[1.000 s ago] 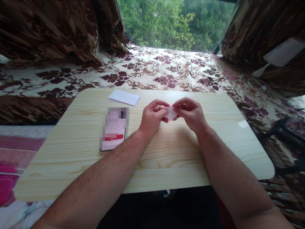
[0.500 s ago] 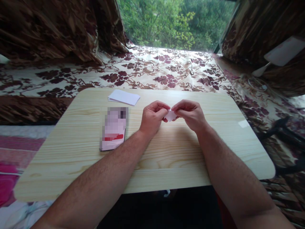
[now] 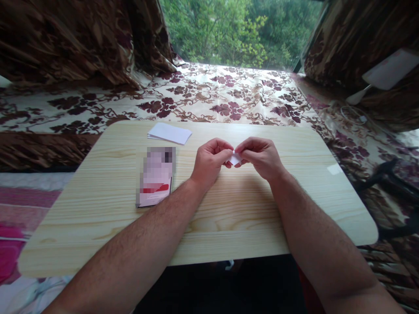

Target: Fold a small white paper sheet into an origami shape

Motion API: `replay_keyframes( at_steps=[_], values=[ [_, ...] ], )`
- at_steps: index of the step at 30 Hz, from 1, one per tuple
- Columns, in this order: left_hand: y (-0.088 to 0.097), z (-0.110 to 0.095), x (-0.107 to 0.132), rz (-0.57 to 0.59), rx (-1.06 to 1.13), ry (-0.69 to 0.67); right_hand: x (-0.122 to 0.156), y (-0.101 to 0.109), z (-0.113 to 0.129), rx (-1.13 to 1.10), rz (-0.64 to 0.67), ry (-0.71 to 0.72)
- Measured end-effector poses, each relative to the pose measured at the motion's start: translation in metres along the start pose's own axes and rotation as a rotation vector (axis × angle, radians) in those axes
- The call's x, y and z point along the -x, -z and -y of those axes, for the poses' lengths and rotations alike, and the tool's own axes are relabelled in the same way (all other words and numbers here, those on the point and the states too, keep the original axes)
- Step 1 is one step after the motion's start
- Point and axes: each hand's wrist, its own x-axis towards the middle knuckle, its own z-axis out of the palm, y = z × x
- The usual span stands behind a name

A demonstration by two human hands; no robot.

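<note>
A small folded piece of white paper is pinched between my two hands, a little above the wooden tabletop. My left hand grips its left side between thumb and forefinger. On the other side, my right hand holds it the same way, fingertips almost meeting the left ones at the top. Much of the paper is covered by my fingers, so its full shape cannot be made out. Beyond my left hand lies a small stack of white paper sheets.
A phone-shaped pink item, partly pixelated, lies on the light wooden table left of my forearm. Flowered cloth covers the ledge below the window. A white lamp stands at the far right, and pink fabric is at the left.
Both hands stay in nearly the same place. The paper between them has tilted slightly, and the fingertips have shifted a little at its top edge.
</note>
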Motion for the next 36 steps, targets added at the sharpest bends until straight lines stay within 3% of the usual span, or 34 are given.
replay_keyframes(
  at_steps=[23, 36],
  values=[
    [0.0005, -0.0009, 0.0008, -0.016, -0.154, -0.098, -0.0004, -0.0002, 0.0003, 0.045, -0.053, 0.055],
    [-0.0014, 0.0010, 0.0004, -0.037, -0.115, -0.150, -0.0009, -0.0036, -0.0016, 0.059, -0.069, 0.108]
  ],
)
